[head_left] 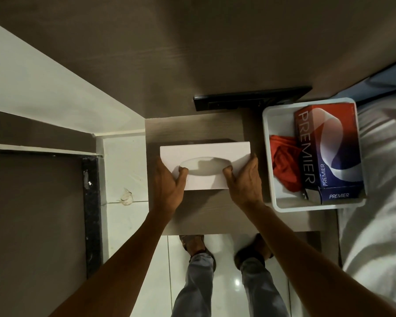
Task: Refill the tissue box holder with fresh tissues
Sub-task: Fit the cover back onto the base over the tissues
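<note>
White holder (206,177) is lying on the desk (192,126), oval slot up. Left hand (167,186) and right hand (245,181) are gripping its 2 ends, thumbs hooking the slot. Tissue box (327,147) is leaning in the tray (270,124) beside a red cloth (284,161).

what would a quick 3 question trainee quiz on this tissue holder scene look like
1. True or false: both hands grip the white tissue box holder.
2. Where is the Premier tissue box? A) on the floor B) in the white bin C) inside the holder
3. Fill in: the cloth beside the tissue box is ____.

Key:
1. True: left hand and right hand hold its ends, with fingers curled into the oval opening.
2. B
3. red
</note>
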Available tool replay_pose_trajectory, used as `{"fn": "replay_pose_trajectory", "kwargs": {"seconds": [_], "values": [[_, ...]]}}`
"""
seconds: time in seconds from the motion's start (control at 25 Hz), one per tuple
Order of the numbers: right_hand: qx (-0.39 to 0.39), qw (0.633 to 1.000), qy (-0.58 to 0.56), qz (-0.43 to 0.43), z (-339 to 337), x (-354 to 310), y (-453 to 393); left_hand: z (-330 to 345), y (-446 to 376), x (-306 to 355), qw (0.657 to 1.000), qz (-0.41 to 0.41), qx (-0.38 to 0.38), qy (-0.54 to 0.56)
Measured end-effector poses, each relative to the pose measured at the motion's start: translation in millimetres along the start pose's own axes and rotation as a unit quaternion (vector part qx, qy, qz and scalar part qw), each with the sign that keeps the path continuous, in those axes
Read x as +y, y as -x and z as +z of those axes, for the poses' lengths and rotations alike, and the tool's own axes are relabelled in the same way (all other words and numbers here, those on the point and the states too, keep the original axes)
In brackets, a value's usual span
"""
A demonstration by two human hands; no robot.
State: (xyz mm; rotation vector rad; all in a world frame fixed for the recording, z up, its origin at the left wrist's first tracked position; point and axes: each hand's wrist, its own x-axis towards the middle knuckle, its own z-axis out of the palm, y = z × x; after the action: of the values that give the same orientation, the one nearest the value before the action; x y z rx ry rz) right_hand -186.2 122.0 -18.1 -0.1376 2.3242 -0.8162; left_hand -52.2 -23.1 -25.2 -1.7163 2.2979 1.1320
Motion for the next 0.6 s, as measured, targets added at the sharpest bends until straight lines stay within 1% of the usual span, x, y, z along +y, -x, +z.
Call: {"fn": "replay_pose_trajectory", "kwargs": {"seconds": [0.16, 0.28, 0.4, 0.48, 0.52, 0.6], "values": [[-0.032, 0.999, -0.023, -0.003, -7, 3, -4, -1, 1, -7, 0.999, 0.004, 0.008, 0.039], [-0.027, 0.999, -0.034, -0.001, -9, 3, -4, 0, 2, -12, 0.999, 0.005, 0.006, 0.053], [-0.020, 0.999, -0.036, -0.005, -9, 5, 0, 3, 2, -12, 0.998, -0.004, -0.025, 0.062], [-0.009, 1.000, -0.021, -0.011, -5, 8, 2, 7, 3, -13, 0.998, -0.013, -0.045, 0.034], [0.000, 1.000, -0.007, -0.017, -4, 8, 3, 9, 3, -13, 0.999, -0.008, -0.040, -0.001], [0.033, 0.999, 0.017, -0.027, 1, 8, 4, 15, 4, -13, 0.998, 0.012, 0.002, -0.066]]}}
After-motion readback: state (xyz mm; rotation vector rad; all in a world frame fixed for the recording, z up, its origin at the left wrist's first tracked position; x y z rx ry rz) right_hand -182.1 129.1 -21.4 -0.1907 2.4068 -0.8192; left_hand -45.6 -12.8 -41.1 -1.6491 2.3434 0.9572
